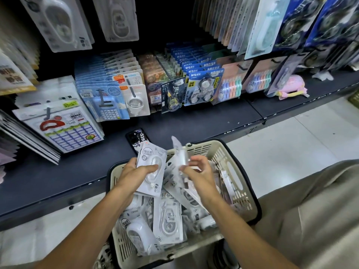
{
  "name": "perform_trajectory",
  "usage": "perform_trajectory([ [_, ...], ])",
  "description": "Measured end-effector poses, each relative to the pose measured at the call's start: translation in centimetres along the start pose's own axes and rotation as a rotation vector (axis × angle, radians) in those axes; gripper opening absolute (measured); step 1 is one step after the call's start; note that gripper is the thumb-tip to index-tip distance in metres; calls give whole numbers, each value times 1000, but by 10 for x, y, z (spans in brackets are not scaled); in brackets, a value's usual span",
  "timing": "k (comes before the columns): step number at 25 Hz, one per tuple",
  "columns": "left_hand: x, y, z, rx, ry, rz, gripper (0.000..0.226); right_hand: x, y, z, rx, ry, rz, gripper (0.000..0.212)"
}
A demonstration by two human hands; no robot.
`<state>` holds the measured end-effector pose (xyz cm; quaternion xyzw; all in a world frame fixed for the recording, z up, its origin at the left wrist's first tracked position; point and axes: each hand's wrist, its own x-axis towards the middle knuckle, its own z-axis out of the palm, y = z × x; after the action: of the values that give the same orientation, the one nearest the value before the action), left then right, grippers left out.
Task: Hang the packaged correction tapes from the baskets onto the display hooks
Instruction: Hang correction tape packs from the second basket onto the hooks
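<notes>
A beige plastic basket (225,152) sits low in the middle, filled with several white packaged correction tapes (169,222). My left hand (134,171) grips one white correction tape pack (152,167) above the basket, thumb across its blister. My right hand (198,169) pinches a second, blurred white pack (181,152) that stands edge-on just right of the first. The same kind of white packs hang on display hooks at the top left (58,22) and top middle (118,18).
A black phone (136,138) lies on the dark shelf (58,175) behind the basket. Carded stationery stands along the shelf: blue calculator packs (104,101), M&G blue tape packs (202,84), coloured tape packs (231,86). My knee (310,210) is at right; pale floor tiles beyond.
</notes>
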<state>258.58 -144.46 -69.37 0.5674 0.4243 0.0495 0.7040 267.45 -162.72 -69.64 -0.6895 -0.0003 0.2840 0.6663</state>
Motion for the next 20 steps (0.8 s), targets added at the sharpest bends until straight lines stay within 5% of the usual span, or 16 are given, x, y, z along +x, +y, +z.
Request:
perform_trajectory([
  [4,-5,9,8,-96,-72,-40,25,-24,-12,42,-52,-119,-86,46],
  [8,-10,13,7,-68,-172,-77,80,-28,-17,39,-233,-164,-250,38],
  [10,-10,11,5,-49,-116,-12,67,-20,-20,27,-199,-292,-292,23],
  [12,-10,15,2,-79,-69,8,51,-2,-19,-1,-203,-106,-214,20],
  [15,-10,25,2,-96,-54,31,54,23,-1,-68,-813,330,58,42],
  [17,-12,27,3,-83,-60,43,56,22,19,-90,-1202,320,226,38],
  [20,-13,21,5,-9,-3,65,51,17,23,-84,-1409,361,14,23],
])
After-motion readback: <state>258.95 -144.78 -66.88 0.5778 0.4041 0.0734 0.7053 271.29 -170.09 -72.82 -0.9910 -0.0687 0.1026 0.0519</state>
